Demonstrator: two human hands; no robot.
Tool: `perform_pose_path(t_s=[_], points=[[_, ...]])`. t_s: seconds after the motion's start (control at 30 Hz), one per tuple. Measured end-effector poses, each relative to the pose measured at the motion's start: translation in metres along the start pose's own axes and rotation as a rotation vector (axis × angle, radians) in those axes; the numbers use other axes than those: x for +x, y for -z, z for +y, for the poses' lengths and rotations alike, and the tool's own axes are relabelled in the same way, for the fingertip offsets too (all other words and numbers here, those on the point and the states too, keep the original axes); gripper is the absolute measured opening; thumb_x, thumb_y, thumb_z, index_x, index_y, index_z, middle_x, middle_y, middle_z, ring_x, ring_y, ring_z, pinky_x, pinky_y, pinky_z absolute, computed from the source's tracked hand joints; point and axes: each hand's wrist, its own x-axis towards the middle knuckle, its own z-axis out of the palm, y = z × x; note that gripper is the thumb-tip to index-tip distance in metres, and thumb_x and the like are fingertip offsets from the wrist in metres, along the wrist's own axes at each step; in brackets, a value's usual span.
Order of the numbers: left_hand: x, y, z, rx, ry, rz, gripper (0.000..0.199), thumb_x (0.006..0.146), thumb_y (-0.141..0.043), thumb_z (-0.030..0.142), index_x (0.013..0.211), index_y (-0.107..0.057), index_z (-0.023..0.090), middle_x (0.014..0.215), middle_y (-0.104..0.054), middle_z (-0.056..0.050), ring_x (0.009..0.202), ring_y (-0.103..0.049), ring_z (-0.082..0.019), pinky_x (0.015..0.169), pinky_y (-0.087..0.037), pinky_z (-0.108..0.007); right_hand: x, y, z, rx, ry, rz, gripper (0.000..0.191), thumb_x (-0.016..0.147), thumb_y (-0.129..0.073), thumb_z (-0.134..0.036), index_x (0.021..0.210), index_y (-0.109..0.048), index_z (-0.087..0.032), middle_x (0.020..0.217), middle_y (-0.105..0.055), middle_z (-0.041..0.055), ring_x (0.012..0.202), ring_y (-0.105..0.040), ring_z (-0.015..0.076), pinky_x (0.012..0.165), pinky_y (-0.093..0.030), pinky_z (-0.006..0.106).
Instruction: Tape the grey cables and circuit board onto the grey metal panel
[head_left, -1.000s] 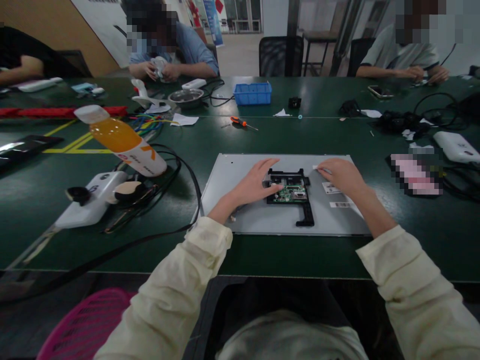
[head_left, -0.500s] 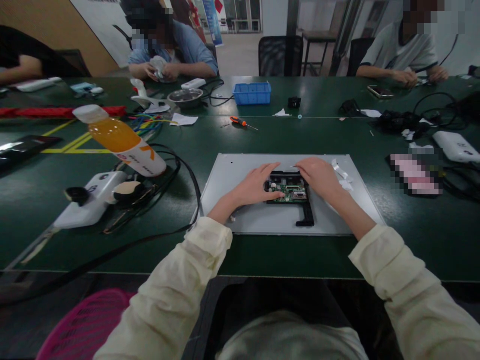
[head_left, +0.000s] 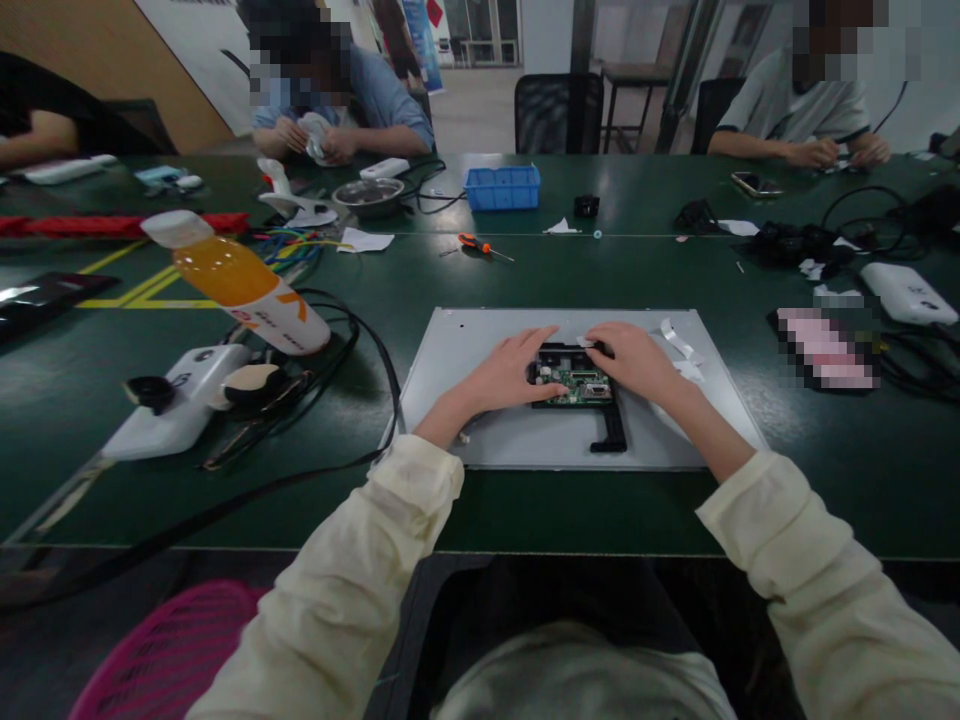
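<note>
A green circuit board (head_left: 574, 388) sits in a black plastic frame (head_left: 613, 430) on a light grey panel (head_left: 525, 445). My left hand (head_left: 506, 375) grips the left side of the frame, thumb at the board's front left and fingers toward the back edge. At the back right corner, my right hand (head_left: 630, 355) has its fingertips pinched together against the frame. A small pale bit shows by those fingertips, too small to name. Curled white strips (head_left: 679, 345) lie on the panel just right of my right hand.
An orange drink bottle (head_left: 244, 290) leans beside a white device (head_left: 176, 400) and black cables on the left. Beyond the panel are an orange-handled screwdriver (head_left: 484, 246) and a blue basket (head_left: 502, 188). A pink phone (head_left: 825, 345) lies at right. People sit across the green table (head_left: 337, 520).
My right hand has shifted slightly left and toward me, its fingertips now lower at the frame's back edge. My left hand and the frame have hardly moved.
</note>
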Motion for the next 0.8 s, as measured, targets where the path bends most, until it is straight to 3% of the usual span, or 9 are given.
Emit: perform_pose_path(t_s=[0.13, 0.27, 0.47, 0.6, 0.8], points=[[-0.001, 0.001, 0.001, 0.005, 0.004, -0.007, 0.086, 0.08, -0.061, 0.058, 0.149, -0.025, 0.022, 0.151, -0.035, -0.014, 0.138, -0.034, -0.032, 0.112, -0.027, -0.045, -0.013, 0.02, 0.017, 0.017, -0.098, 0.128, 0.035, 0.091, -0.045, -0.032, 0.114, -0.067, -0.017, 0.116, -0.068, 0.0115, 0.111, -0.061, 0.0273, 0.1, -0.044, 0.045], [-0.001, 0.002, 0.0, 0.009, 0.0, -0.016, 0.085, 0.081, -0.059, 0.059, 0.149, -0.025, 0.022, 0.152, -0.034, -0.013, 0.138, -0.034, -0.032, 0.112, -0.027, -0.044, -0.029, 0.036, 0.052, -0.018, -0.197, 0.194, 0.037, 0.087, -0.047, -0.025, 0.119, -0.063, -0.016, 0.119, -0.066, 0.0128, 0.114, -0.059, 0.0284, 0.103, -0.042, 0.048], [0.0, 0.002, 0.002, 0.005, 0.0, -0.011, 0.084, 0.081, -0.06, 0.057, 0.149, -0.025, 0.022, 0.151, -0.035, -0.014, 0.138, -0.034, -0.032, 0.112, -0.027, -0.045, -0.037, 0.028, 0.089, -0.037, -0.187, 0.178, 0.052, 0.081, -0.042, -0.011, 0.131, -0.055, -0.018, 0.139, -0.053, 0.0107, 0.132, -0.046, 0.0261, 0.111, -0.035, 0.051], [-0.001, 0.003, 0.003, 0.0, 0.007, -0.016, 0.083, 0.081, -0.06, 0.056, 0.149, -0.025, 0.022, 0.152, -0.034, -0.014, 0.139, -0.033, -0.032, 0.112, -0.027, -0.044, -0.038, 0.022, 0.093, -0.069, -0.183, 0.076, 0.05, 0.076, -0.042, -0.006, 0.121, -0.063, -0.017, 0.124, -0.064, 0.0107, 0.12, -0.056, 0.0258, 0.106, -0.041, 0.048], [-0.002, 0.004, 0.005, 0.006, 0.017, -0.019, 0.085, 0.081, -0.06, 0.057, 0.149, -0.025, 0.021, 0.152, -0.032, -0.014, 0.139, -0.033, -0.032, 0.112, -0.027, -0.044, -0.042, 0.027, 0.09, -0.156, -0.278, 0.082, 0.03, 0.08, -0.051, -0.018, 0.101, -0.072, -0.017, 0.101, -0.072, 0.0111, 0.093, -0.066, 0.0262, 0.089, -0.051, 0.044]])
